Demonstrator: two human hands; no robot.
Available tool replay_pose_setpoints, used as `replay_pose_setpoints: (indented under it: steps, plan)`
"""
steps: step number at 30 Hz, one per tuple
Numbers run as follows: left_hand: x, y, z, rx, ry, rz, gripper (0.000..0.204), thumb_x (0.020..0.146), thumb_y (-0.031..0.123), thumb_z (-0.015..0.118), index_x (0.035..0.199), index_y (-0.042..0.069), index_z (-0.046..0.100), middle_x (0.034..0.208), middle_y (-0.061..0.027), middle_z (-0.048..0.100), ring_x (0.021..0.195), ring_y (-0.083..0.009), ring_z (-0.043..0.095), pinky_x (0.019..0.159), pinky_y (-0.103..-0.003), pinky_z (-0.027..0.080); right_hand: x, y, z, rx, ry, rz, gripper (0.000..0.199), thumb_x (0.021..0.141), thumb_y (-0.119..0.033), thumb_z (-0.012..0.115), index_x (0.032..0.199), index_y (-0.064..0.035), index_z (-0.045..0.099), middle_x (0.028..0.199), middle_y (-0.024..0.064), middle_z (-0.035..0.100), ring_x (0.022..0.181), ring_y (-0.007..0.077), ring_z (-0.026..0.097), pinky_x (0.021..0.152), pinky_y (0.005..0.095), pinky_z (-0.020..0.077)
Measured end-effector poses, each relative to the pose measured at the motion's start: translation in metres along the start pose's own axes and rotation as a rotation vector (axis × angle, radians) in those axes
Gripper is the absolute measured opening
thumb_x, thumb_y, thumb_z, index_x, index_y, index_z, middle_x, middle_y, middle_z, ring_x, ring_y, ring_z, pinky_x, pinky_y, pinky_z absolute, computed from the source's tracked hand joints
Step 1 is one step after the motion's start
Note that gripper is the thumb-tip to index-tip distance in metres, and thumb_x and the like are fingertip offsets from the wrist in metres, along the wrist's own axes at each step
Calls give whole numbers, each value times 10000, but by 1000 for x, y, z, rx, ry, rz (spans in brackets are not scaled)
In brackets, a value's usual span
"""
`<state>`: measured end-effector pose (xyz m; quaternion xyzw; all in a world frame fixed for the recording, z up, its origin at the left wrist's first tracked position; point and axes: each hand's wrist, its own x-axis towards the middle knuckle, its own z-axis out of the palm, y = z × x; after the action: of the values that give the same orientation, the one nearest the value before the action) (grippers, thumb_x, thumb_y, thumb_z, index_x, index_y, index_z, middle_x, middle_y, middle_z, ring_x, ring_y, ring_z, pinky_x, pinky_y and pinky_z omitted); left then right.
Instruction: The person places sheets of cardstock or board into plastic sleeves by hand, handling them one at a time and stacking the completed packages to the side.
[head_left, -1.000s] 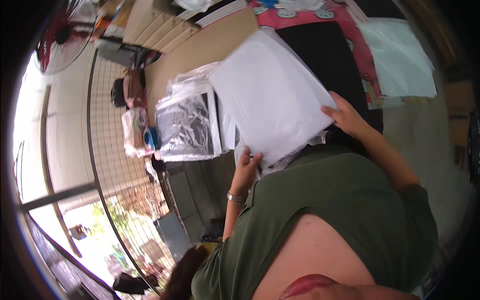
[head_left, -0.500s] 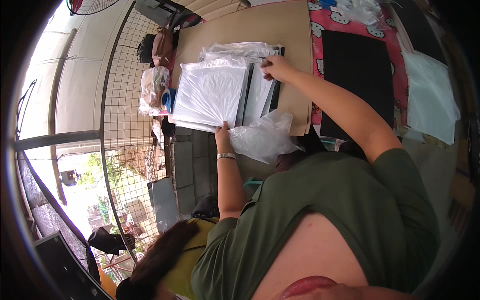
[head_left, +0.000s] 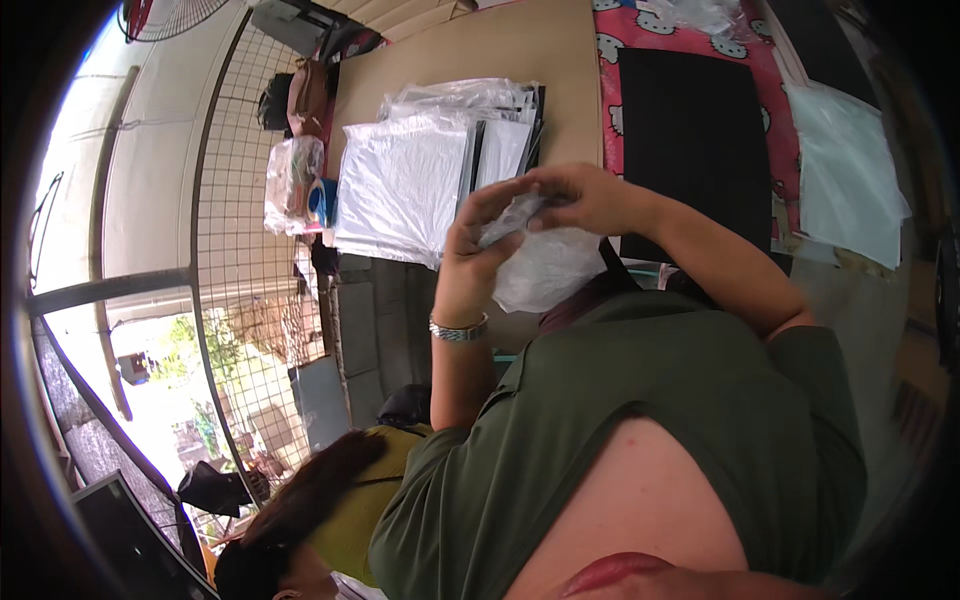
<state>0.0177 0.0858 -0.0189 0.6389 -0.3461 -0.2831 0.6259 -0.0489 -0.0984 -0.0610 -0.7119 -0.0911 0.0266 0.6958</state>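
Observation:
Both hands are raised close together over the table's near edge, fingers curled around a crumpled clear plastic bag (head_left: 552,270). My left hand (head_left: 482,235), with a metal-band watch on the wrist, grips its upper part from the left. My right hand (head_left: 585,205) pinches it from the right; the bag's loose part hangs below. Just beyond and left of my hands lies a stack of flat white sheets in clear plastic sleeves (head_left: 400,180). Dark edges show along the stack's right side, by a narrower white piece (head_left: 505,150).
Under the stack lies a large tan cardboard sheet (head_left: 570,80). To its right are a black board (head_left: 690,150) on a pink patterned cloth (head_left: 785,130) and translucent plastic sheets (head_left: 850,180). A blue tape roll (head_left: 321,200) sits left. Another person (head_left: 370,500) is close at lower left.
My right hand has left the narrow white piece and come down to the plastic bag. My left hand has let go of the stack's near edge and moved right onto the bag.

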Motion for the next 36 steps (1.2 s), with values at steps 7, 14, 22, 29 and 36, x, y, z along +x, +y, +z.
replay_pose_setpoints:
  steps: [7, 14, 22, 29, 36]
  plan:
    - [10, -4, 15, -143, 214, -258, 271, 748, -51, 567, 1019, -50, 568, 1114, -119, 572, 974, -127, 539, 857, -255, 413, -26, -19, -30, -62, 308, -125, 254, 809, -134, 632, 1019, 4, 599, 857, 73, 650, 719, 132, 597, 688, 274, 470]
    - [25, -24, 39, -100, 318, -95, 56, 777, -13, 608, 812, 11, 571, 867, -61, 639, 729, -74, 557, 689, -223, 443, -25, -18, -31, 0, 497, -63, 70, 843, -26, 546, 872, 3, 602, 672, 30, 594, 640, 62, 509, 619, 231, 432]
    - [27, -15, 57, -109, 404, -45, 186, 770, 1, 648, 799, 53, 471, 858, -20, 537, 748, -45, 471, 646, -195, 394, -18, -7, -34, -234, 730, -181, 142, 886, -156, 540, 849, -24, 580, 757, 3, 584, 659, 68, 557, 565, 220, 440]
    - [29, -17, 31, -668, 235, -158, 198, 911, 258, 491, 921, 72, 556, 858, -56, 603, 810, -167, 594, 750, -322, 496, -63, -30, -34, 219, -40, 67, 155, 824, -183, 612, 818, -28, 607, 841, 52, 618, 666, 105, 573, 606, 253, 471]
    - [-1, -23, 31, -167, -149, -261, 155, 909, 217, 514, 877, 70, 474, 717, 37, 491, 632, -54, 468, 579, -190, 376, -82, -45, -72, 502, 649, -270, 229, 841, -217, 581, 921, -2, 589, 1057, 141, 574, 997, 198, 549, 858, 357, 435]
